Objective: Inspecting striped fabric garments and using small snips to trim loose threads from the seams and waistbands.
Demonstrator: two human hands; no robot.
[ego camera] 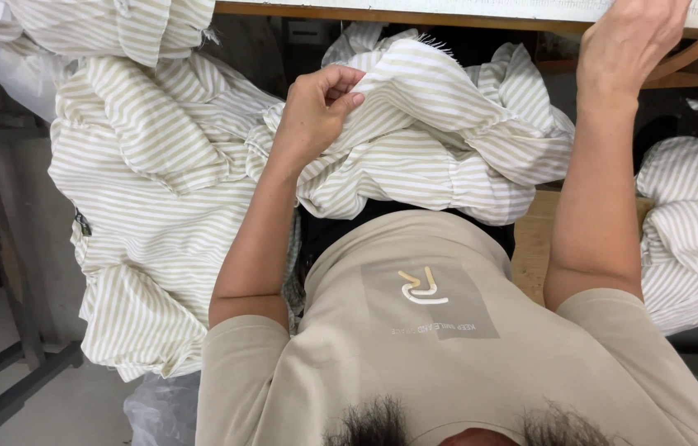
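Observation:
My left hand [320, 103] is closed on a fold of beige-and-white striped fabric [440, 140] that is bunched in my lap, just in front of my beige shirt. My right hand [629, 41] reaches forward, palm down, onto the edge of a white-topped table [448, 8]. Its fingertips run out of the top of the picture, so what they touch is hidden.
A larger heap of the same striped cloth [151, 206] hangs at the left over a grey metal frame [10, 330]. More striped cloth [695, 231] lies at the right on a wooden surface [534, 239]. A curved brown strip [695, 54] sits near my right hand.

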